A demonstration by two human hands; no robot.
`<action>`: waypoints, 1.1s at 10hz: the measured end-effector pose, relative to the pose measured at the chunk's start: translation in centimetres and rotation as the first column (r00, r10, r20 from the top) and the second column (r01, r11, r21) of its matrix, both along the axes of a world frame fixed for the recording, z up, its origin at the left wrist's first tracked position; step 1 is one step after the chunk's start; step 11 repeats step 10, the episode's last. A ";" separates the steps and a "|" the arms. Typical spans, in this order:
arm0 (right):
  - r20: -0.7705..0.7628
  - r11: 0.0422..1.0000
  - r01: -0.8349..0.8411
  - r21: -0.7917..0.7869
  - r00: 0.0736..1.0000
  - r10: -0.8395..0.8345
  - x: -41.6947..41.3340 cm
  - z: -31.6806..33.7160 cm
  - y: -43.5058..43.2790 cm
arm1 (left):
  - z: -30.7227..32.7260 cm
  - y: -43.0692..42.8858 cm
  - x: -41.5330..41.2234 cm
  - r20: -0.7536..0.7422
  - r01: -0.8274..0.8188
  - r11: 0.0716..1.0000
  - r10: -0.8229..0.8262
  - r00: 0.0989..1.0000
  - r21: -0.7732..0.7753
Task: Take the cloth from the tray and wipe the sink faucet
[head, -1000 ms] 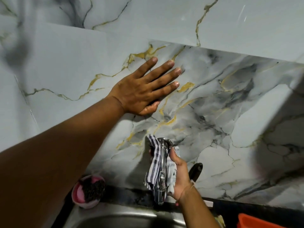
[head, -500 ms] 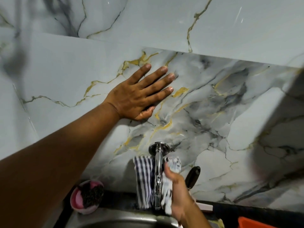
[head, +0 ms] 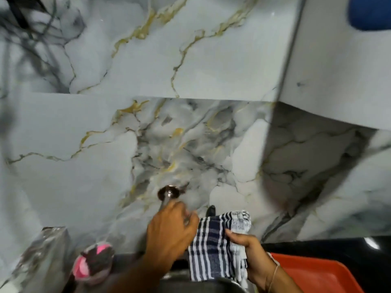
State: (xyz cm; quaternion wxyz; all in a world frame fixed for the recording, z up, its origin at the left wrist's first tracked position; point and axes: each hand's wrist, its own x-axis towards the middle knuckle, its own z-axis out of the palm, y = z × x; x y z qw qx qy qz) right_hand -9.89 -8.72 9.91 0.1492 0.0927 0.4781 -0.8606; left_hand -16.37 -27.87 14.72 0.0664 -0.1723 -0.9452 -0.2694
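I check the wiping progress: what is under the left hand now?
The left hand covers most of the faucet; only its round wall flange and a short pipe stub show. Its spout is hidden. The striped cloth hangs beside it, in the right hand.

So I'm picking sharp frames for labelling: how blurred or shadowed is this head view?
Head view: motion blur smears the left hand, the faucet and the pink bowl; the striped cloth stays fairly readable; a dark shadow covers the wall's right side.

— What is the person wearing?
— Nothing on either forearm; both are bare, no sleeves.
— Any jewellery?
— A thin bangle [head: 273, 278] circles the right wrist. Both hands are ungloved.
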 end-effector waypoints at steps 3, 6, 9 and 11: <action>0.145 0.818 0.266 0.510 0.911 -0.387 11.7 -4.4 10.6 | -9.6 12.9 10.1 0.848 -0.455 0.746 -0.276 0.453 0.486; 0.213 0.662 0.389 0.641 0.738 -0.640 13.8 -13.3 25.1 | -19.0 29.4 11.4 0.884 -0.430 0.816 -0.194 0.426 0.386; 0.221 0.494 0.356 0.793 0.588 -0.778 13.2 -19.8 28.7 | -22.3 32.3 10.7 0.935 -0.351 0.883 -0.221 0.278 0.313; 0.120 0.348 0.320 0.881 0.560 -0.820 14.2 -18.0 28.4 | -20.8 31.2 11.3 0.902 -0.336 0.886 -0.176 0.395 0.320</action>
